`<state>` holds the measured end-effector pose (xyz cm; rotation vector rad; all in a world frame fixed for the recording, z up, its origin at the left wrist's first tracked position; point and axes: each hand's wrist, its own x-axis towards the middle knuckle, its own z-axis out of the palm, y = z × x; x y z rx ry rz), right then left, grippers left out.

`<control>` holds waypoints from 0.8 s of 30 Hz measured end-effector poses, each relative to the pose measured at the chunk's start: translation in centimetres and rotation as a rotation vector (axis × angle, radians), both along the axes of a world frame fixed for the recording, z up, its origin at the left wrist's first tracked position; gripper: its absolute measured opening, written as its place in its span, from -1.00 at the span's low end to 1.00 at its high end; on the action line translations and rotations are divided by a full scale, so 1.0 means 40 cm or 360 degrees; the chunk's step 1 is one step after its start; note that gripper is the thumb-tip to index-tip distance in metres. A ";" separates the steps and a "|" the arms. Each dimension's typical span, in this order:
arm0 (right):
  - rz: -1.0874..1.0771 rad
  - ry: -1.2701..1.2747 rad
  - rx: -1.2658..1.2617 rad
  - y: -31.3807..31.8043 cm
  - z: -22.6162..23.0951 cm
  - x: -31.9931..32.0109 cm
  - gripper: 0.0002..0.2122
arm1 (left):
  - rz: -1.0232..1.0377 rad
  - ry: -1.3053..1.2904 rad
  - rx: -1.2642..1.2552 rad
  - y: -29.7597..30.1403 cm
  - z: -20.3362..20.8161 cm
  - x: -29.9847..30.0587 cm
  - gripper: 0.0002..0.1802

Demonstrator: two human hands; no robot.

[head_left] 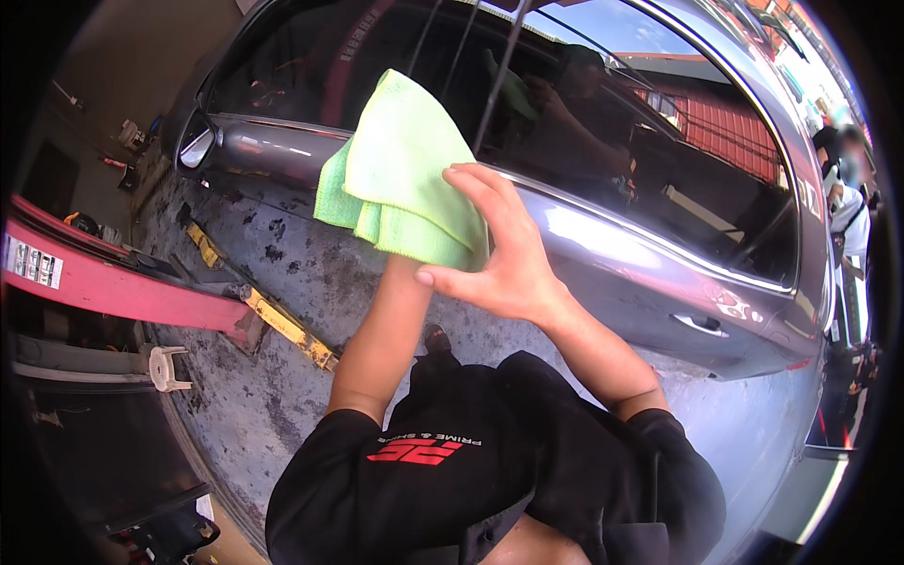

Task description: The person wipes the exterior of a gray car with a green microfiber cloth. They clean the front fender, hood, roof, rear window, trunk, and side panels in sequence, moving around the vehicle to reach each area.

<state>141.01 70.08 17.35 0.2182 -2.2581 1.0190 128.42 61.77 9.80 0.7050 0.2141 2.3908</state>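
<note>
A folded lime-green microfibre cloth [400,169] was held up in front of the side window [603,141] of a grey car [650,282], just above the chrome strip along the bottom of the glass. The right hand [504,250] lay open against the cloth's right edge, fingers [485,188] stretched flat and thumb spread out below, so its grip was wide, pressing on the cloth and not clenched. The left hand [400,250] was hidden behind the cloth; only the forearm showed, rising to the cloth's lower edge, so I could not tell how its grip stood, though the cloth seemed to rest on it. Both arms came out of a black short-sleeved shirt [490,471] with a red mark on the chest. The glass showed a dark reflection of the person. Below the window sat the door handle [702,325]. On the stained concrete floor [282,377] to the left lay a red lift arm [122,292] with yellow bars [282,325], and another person [847,217] stood at the far right by the car.
</note>
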 end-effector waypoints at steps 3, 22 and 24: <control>-0.0015 0.0006 0.0005 0.016 0.012 0.072 -0.32 | -0.0048 -0.0011 0.0103 0.023 -0.011 0.055 -0.31; 0.0413 -0.0332 -0.0540 0.085 0.007 0.314 -0.62 | 0.0081 0.0026 -0.0107 0.033 0.000 0.265 -0.39; 0.0428 -0.0327 -0.0538 0.092 0.002 0.327 -0.61 | 0.0054 -0.0014 -0.0116 0.036 -0.003 0.278 -0.39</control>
